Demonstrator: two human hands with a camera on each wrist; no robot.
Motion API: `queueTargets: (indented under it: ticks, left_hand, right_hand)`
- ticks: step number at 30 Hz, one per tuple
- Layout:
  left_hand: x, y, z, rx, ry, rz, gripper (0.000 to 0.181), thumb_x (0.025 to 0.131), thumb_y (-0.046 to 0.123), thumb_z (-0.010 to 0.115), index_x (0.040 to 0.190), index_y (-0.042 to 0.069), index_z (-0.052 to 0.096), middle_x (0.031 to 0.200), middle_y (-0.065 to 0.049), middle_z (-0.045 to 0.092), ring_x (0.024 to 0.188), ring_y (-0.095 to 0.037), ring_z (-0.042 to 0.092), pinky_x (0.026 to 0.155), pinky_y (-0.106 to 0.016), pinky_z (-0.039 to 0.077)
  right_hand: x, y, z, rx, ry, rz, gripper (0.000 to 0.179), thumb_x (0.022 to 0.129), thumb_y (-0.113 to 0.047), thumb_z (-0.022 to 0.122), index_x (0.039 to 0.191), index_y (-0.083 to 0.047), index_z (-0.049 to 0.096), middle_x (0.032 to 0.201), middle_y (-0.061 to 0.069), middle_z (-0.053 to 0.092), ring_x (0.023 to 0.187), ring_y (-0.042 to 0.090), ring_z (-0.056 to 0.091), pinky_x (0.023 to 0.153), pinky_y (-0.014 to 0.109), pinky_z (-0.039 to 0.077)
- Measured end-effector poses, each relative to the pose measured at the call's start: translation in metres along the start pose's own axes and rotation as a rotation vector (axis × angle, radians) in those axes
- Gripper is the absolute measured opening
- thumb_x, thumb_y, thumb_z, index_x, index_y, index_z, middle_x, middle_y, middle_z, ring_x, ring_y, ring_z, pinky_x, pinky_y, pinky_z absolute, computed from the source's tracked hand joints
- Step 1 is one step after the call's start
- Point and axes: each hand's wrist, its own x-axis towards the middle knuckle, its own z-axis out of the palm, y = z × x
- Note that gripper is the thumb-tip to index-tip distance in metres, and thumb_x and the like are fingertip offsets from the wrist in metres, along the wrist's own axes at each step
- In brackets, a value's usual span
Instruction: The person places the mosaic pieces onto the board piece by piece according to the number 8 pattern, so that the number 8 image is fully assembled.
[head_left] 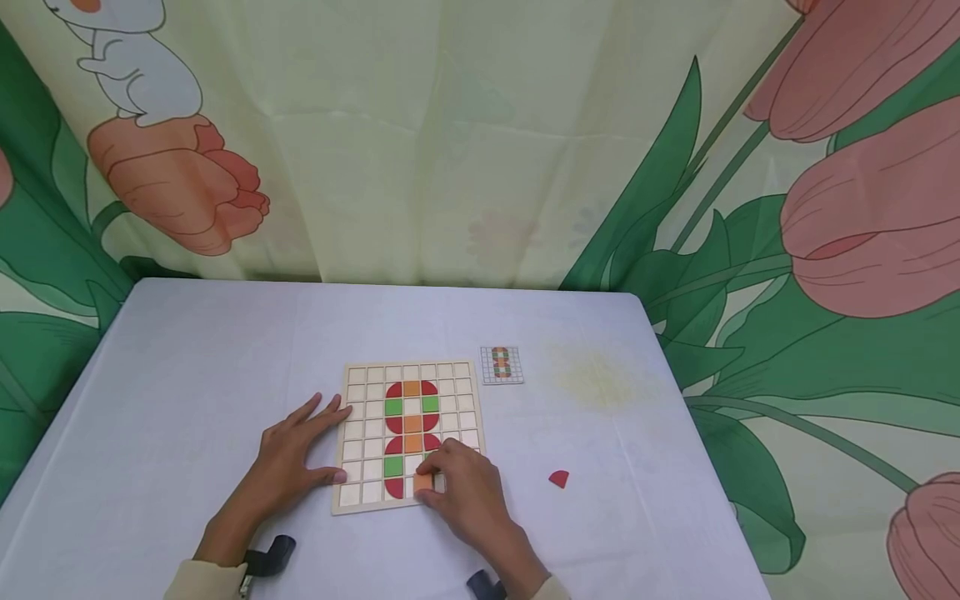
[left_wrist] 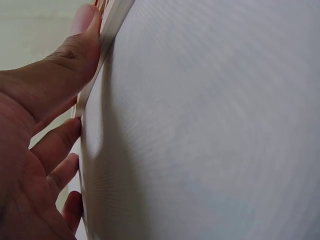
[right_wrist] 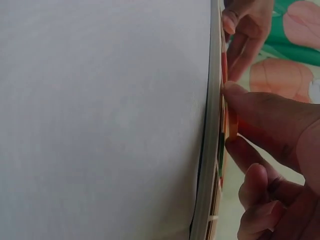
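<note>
On the table lies a wooden grid board [head_left: 367, 450] with red quarter-circle, green square and orange square tiles set in its cells. Thumb and fingers of my right hand [head_left: 468, 487] pinch an orange square tile [head_left: 423, 482] at the board's bottom row, beside a red quarter tile [head_left: 393, 488]. The same orange tile [right_wrist: 232, 122] shows edge-on between thumb and finger in the right wrist view. My left hand [head_left: 288, 454] rests at the board's left edge, its spread thumb and fingers touching the rim. Part of the lower right pattern is hidden behind my right hand.
A small pattern card [head_left: 502, 366] lies just past the board's upper right corner. One loose red quarter tile [head_left: 558, 478] sits on the white tablecloth [head_left: 615, 517] to the right. Behind the table hangs a flowered curtain [head_left: 420, 167].
</note>
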Motion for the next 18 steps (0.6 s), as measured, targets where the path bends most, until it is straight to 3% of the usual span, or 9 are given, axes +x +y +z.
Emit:
queueTargets:
  ticks: [8, 18]
  left_hand:
    - [0.0000, 0.0003, -0.0006, -0.005, 0.000, 0.001, 0.104, 0.067, 0.029, 0.100, 0.159, 0.021, 0.051, 0.170, -0.011, 0.040, 0.163, -0.043, 0.021, 0.115, -0.070, 0.022]
    - [0.0001, -0.0007, -0.0002, -0.002, 0.003, 0.005, 0.104, 0.068, 0.030, 0.099, 0.159, 0.020, 0.050, 0.170, -0.013, 0.040, 0.162, -0.044, 0.022, 0.115, -0.071, 0.023]
  right_hand:
    - [0.0027, -0.0020, 0.0028, 0.013, 0.001, -0.021, 0.029, 0.072, -0.023, 0.100, 0.096, -0.023, 0.084, 0.089, -0.012, 0.066, 0.089, 0.009, 0.068, 0.069, 0.021, 0.044]
    - [0.0062, -0.0021, 0.0073, 0.035, 0.001, -0.045, 0.027, 0.069, -0.026, 0.100, 0.092, -0.024, 0.086, 0.087, -0.015, 0.070, 0.092, 0.007, 0.068, 0.074, 0.024, 0.049]
